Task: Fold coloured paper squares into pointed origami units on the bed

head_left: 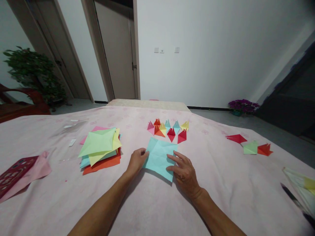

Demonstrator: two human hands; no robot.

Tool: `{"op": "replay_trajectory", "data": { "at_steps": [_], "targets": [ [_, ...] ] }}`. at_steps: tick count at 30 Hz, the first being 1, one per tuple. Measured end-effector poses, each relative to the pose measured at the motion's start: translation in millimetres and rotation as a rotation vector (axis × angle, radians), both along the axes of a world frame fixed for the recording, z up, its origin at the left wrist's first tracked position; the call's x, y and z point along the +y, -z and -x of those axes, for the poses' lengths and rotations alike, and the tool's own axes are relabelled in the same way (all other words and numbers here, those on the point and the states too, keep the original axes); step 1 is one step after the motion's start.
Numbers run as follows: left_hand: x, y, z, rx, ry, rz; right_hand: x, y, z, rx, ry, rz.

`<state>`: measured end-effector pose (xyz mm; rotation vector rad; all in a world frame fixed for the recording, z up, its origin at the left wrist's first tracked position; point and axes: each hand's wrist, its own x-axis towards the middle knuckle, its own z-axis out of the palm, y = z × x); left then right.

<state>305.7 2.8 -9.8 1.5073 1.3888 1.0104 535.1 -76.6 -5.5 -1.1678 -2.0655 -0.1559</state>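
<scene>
A light blue square of origami paper (158, 157), marked with faint creases, lies tilted in front of me between both hands. My left hand (137, 160) pinches its left edge between thumb and fingers. On the right side, my right hand (184, 168) has its fingers spread, with some fingertips resting on the paper's face and edge; its thumb is hidden. Just beyond the paper stand several small folded paper cranes (169, 129) in pink, orange, yellow, blue and red.
Left of my hands is a loose stack of coloured paper (100, 147). Farther left are a clear plastic bag (71, 131) and a dark red item (17, 172) on pink cloth. Several folded pieces (250, 148) lie at right, near a dark pen-like object (292, 195). A pink cloth (209, 209) covers the surface.
</scene>
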Motion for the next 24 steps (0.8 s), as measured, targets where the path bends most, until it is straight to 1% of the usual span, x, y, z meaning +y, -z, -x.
{"op": "replay_trajectory", "data": {
  "at_steps": [2,4,6,8,11,14,16,19,21,24],
  "targets": [
    [-5,1.2,2,-0.12,-0.025,0.047,2,1.5,-1,0.092,0.014,-0.014],
    [-12,1.6,1,-0.303,-0.048,0.104,5,4.8,-2,0.221,0.022,0.02],
    [-18,1.4,-2,-0.479,-0.086,0.148,9,8.9,-2,0.39,0.033,0.098],
    [-21,1.1,-6,-0.57,-0.12,0.164,11,11.9,-2,0.583,0.051,0.198],
    [-22,1.7,-11,-0.623,-0.126,0.164,12,12.0,-3,0.829,0.113,0.387],
    [-21,3.9,-13,-0.643,-0.132,0.143,13,7.2,-3,0.971,0.17,0.562],
    [-20,6.0,-12,-0.659,-0.134,0.136,15,2.2,0,1.043,0.169,0.655],
    [-19,9.3,-11,-0.685,-0.116,0.145,19,-6.8,8,1.11,0.114,0.8],
    [-18,11.4,-10,-0.693,-0.093,0.148,23,-11.9,14,1.144,0.032,0.877],
    [-17,13.5,-8,-0.698,-0.062,0.141,30,-12.6,22,1.235,-0.055,0.909]
  ]
}}
